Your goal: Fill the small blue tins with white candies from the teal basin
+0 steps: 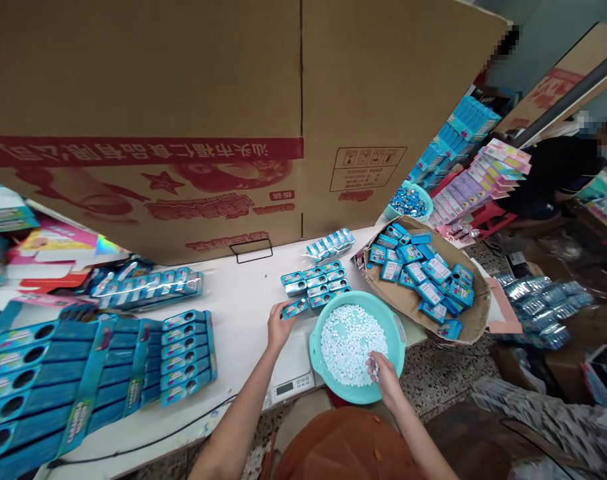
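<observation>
In the head view, the left hand [280,327] has its grip closed on a small rectangular blue card [296,308], which lies just beside a cluster of similar small blue cards [316,287] set in rows on the white table [243,320]. The right hand [386,377] is at the rim of a round turquoise plastic basin [316,353], its grip curled nearly shut on a few of the small white pellets [350,343] heaped inside. A white digital scale [292,381] sits under the basin's near left edge. To the right, a shallow brown cardboard tray [476,320] holds loose blue packets [428,280]. Long blue cards with round holes [83,373] cover the table's left end, and a tall brown corrugated carton with red print [143,80] stands behind. Farther right, a small turquoise bowl of shiny blue pieces [408,203] stands near a co-worker in a black top [548,177].
</observation>
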Demonstrator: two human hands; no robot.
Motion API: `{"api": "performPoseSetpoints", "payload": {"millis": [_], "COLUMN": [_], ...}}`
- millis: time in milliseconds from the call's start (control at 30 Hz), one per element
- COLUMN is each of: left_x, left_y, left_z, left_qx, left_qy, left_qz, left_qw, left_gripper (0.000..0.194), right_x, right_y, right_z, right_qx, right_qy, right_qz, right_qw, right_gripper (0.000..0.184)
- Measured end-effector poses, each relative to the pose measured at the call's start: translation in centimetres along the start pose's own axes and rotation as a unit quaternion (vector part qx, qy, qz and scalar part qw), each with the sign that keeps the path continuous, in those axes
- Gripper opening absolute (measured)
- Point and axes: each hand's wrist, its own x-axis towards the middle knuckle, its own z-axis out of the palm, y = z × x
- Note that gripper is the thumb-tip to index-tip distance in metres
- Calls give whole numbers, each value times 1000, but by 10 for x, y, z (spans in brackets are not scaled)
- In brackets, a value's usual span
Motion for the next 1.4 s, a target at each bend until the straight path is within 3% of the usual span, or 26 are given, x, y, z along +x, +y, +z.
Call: {"api": "performPoseSetpoints", "payload": {"millis": [267,567,800,933,1067,1167,1267,1400], "left_x": [4,30,35,28,14,7,6,13], "left_y": [-13,-17,-17,-13,12,50,98,153], "left_z": [4,21,31,29,27,39,75,156], "left_qx": [28,36,51,78,153,176,167,150], "left_qy": [-7,-11,67,110,190,177,81,-105], "left_qz": [-9,-2,-19,-19,47,138,229,319], "left_qw": [1000,999,996,991,969,958,955,930], "left_gripper": [35,34,44,64,74,65,50,41], "right_x": [6,1,-2,8,29,42,50,52], "right_y": [-10,-10,-7,-4,-1,-2,-4,-4], "right_z": [9,6,1,-2,-5,-9,-13,-22], "right_qx": [-17,-29,-13,-13,-111,-257,-381,-465], "right_qy": [-10,3,-1,-4,-16,-53,-121,-181], "right_qz": [-22,-6,7,1,-82,-212,-289,-320], "right_qw": [1000,1000,1000,1000,990,941,870,806], "right_gripper": [33,33,33,35,31,22,15,19]}}
